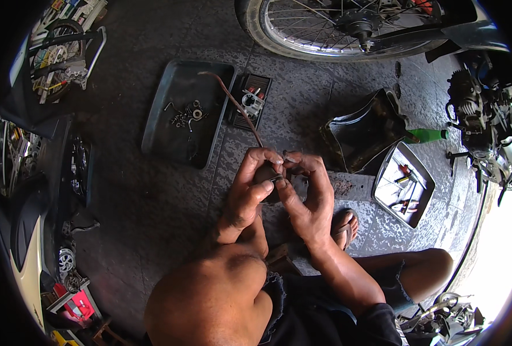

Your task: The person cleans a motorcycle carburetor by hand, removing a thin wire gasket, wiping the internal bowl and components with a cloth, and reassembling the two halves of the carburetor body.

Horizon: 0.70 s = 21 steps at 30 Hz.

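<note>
Both hands meet in front of me, fingertips almost touching. My left hand is closed, thumb and fingers pinching a small dark part whose kind the fingers hide. My right hand pinches the same part from the other side. A thin brownish hose runs from the left fingertips up and away over a tray; whether it joins the dark part is hidden. Beyond the hands, a carburetor body sits on a dark ribbed block on the floor.
Left of the carburetor lies a dark tray with several small metal parts. To the right are a cut-open black container, a green bottle and a tray of tools. A spoked wheel stands at the far side; an engine is far right.
</note>
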{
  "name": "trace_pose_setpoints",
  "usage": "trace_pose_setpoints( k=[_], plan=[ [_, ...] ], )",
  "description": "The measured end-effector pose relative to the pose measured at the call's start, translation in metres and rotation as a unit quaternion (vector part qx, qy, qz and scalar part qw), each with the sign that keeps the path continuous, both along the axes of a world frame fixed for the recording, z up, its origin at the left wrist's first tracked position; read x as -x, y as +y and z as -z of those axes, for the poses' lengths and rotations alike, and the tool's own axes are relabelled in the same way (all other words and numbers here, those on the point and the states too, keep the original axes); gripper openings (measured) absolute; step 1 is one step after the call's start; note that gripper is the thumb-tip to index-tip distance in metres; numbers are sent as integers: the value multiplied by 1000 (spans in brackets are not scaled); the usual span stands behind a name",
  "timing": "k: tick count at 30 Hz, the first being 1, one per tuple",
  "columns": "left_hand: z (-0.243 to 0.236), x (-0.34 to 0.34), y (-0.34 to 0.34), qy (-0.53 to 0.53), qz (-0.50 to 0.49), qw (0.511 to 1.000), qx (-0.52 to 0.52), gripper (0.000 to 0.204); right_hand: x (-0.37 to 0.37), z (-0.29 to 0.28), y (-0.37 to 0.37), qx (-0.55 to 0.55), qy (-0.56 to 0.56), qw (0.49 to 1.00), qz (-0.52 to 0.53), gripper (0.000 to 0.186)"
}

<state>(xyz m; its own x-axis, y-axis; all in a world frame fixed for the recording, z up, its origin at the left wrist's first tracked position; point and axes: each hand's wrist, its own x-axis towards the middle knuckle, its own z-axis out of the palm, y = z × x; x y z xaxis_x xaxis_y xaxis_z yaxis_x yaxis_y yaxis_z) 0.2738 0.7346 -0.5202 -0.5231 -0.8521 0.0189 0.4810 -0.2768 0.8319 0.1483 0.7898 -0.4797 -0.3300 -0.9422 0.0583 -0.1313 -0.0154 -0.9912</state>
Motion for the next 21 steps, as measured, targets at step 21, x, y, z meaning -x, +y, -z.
trace_pose_setpoints(
  k=[21],
  plan=[
    [-2, -2, 1, 47, 5, 998, 31, 43, -3, 4, -1, 75, 54, 996, 16, 37]
  ],
)
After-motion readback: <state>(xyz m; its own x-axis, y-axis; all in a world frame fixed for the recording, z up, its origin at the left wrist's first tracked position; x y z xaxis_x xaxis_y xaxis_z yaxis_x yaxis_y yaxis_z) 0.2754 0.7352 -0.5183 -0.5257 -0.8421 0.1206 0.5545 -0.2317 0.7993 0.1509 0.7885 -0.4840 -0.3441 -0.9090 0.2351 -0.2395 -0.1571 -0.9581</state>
